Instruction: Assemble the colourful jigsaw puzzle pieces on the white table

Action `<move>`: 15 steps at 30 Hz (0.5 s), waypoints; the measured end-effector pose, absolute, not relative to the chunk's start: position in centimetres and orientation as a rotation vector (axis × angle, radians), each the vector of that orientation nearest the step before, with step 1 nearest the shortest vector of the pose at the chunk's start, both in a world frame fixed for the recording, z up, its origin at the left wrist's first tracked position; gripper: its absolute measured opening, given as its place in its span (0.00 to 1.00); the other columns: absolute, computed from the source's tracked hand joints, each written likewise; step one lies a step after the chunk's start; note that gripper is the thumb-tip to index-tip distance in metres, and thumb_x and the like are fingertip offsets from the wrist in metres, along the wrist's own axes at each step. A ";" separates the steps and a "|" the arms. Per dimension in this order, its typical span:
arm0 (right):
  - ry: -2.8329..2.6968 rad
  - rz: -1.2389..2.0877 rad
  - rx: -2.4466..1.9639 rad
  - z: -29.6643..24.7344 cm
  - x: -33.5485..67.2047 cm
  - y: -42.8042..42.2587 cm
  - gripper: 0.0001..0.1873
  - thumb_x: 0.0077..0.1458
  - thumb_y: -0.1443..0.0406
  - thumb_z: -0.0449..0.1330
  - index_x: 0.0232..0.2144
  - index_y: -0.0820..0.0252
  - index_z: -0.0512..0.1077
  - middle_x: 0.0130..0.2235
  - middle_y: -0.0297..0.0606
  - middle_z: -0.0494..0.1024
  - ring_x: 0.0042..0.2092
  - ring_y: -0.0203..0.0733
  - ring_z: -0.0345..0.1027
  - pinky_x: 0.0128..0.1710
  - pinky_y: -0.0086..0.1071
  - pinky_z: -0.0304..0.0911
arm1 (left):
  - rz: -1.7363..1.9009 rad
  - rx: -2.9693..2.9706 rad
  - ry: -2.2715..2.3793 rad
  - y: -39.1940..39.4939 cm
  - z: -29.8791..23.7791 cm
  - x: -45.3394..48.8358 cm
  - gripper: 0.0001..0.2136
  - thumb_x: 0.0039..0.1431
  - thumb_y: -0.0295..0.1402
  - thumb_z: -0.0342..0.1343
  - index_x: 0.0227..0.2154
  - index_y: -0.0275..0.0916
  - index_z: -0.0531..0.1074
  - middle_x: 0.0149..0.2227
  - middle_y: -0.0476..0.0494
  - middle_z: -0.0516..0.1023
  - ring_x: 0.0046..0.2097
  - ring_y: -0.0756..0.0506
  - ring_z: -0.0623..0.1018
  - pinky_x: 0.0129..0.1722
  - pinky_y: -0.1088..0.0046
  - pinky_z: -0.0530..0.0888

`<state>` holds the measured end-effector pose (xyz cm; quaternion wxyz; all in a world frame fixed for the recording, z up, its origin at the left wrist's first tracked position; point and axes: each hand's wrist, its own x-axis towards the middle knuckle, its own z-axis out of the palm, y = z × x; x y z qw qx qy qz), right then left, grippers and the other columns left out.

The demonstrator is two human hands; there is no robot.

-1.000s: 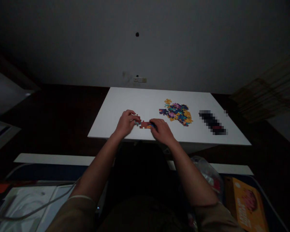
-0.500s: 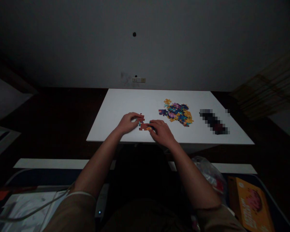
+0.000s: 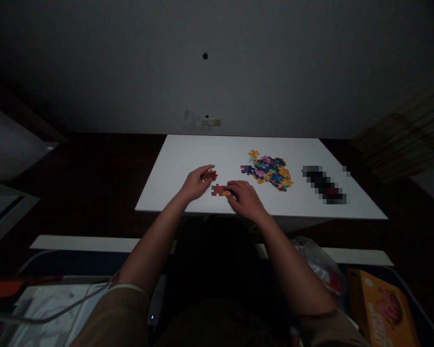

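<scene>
your two bare forearms reach up from the bottom of the frame, left and right of centre, and slant inward to a white table in the middle. your left hand, just left of centre, is bent inward with its fingers stretched to the right, and its thumb and fingers grip a loose puzzle piece. your right hand, just right of centre, lies low with curled fingers over the right end of a puzzle strip; whether they pinch it or only press on it, you cannot tell from here.

the loose piece is reddish brown with knobbed edges, partly covered by your left fingers. the strip lies just below and to the right of it, near the table's front edge: reddish brown too, with a teal patch at its left end and a yellow-orange outlined shape beside your right fingers. right of centre, a puzzle pile spreads in yellow, purple, navy and teal, pieces overlapping.
</scene>
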<state>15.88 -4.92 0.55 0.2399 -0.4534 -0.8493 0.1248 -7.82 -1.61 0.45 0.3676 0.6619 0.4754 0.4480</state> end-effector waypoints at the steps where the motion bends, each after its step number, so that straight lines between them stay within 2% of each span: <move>1: -2.323 0.339 -1.242 0.6 15.9 -4.9 0.18 0.62 0.63 0.57 0.54 0.49 0.75 0.57 0.40 0.75 0.59 0.53 0.64 0.55 0.48 0.63 | 1.184 1.640 1.198 -1.5 0.4 -7.6 0.20 0.56 0.28 0.58 0.53 0.44 0.72 0.48 0.42 0.81 0.48 0.45 0.81 0.52 0.62 0.76; 5: -2.315 0.333 -1.233 0.5 15.9 -5.0 0.18 0.63 0.63 0.57 0.53 0.49 0.75 0.57 0.39 0.75 0.59 0.52 0.64 0.56 0.47 0.62 | 1.281 1.365 1.190 -0.4 0.0 -6.6 0.07 0.57 0.33 0.60 0.39 0.42 0.73 0.41 0.41 0.82 0.43 0.43 0.81 0.45 0.62 0.79; 9: -2.312 0.332 -1.221 0.3 15.9 -4.9 0.18 0.63 0.62 0.57 0.53 0.49 0.75 0.57 0.39 0.75 0.58 0.52 0.64 0.56 0.47 0.62 | 1.294 1.264 1.268 0.5 -0.4 -5.8 0.06 0.55 0.34 0.62 0.33 0.42 0.71 0.36 0.43 0.82 0.39 0.43 0.82 0.42 0.62 0.79; 12: -2.312 0.332 -1.222 0.3 16.0 -4.8 0.18 0.62 0.62 0.57 0.54 0.49 0.75 0.57 0.39 0.75 0.58 0.52 0.64 0.55 0.48 0.63 | 1.224 1.341 1.318 0.4 -0.4 -5.6 0.07 0.55 0.34 0.62 0.35 0.42 0.71 0.35 0.42 0.83 0.40 0.42 0.82 0.42 0.62 0.79; 15: -2.316 0.332 -1.222 0.5 16.0 -4.9 0.18 0.62 0.63 0.57 0.53 0.48 0.75 0.57 0.39 0.75 0.58 0.53 0.65 0.54 0.49 0.64 | 1.057 1.513 1.421 -0.3 -0.1 -5.9 0.07 0.60 0.34 0.57 0.41 0.43 0.72 0.39 0.40 0.83 0.42 0.43 0.82 0.44 0.62 0.79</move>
